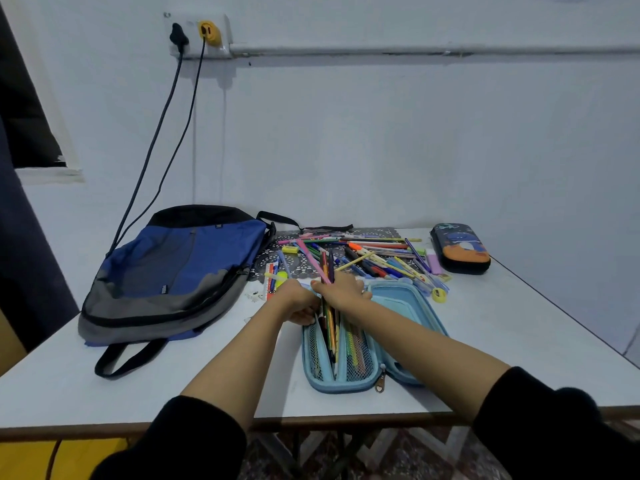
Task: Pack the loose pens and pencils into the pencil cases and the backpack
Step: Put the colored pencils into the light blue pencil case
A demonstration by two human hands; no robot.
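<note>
A light blue pencil case (pixel 349 372) lies open on the white table (pixel 485 341), with several pens and pencils in its mesh pockets. My right hand (pixel 341 291) grips a bundle of pencils (pixel 327 268) whose lower ends reach into the case. My left hand (pixel 298 303) holds the case's far left edge. A pile of loose pens and pencils (pixel 374 258) lies behind the case. A blue and grey backpack (pixel 173 275) lies flat at the left. A dark pencil case (pixel 460 249) with a cartoon print sits shut at the back right.
Highlighters and a ruler (pixel 275 275) lie left of the pile, a yellow sharpener (pixel 439 294) and a purple eraser (pixel 433 263) to its right. A dark lace mat (pixel 294 263) lies under the pile. Two cables (pixel 166 133) hang from a wall socket behind the backpack.
</note>
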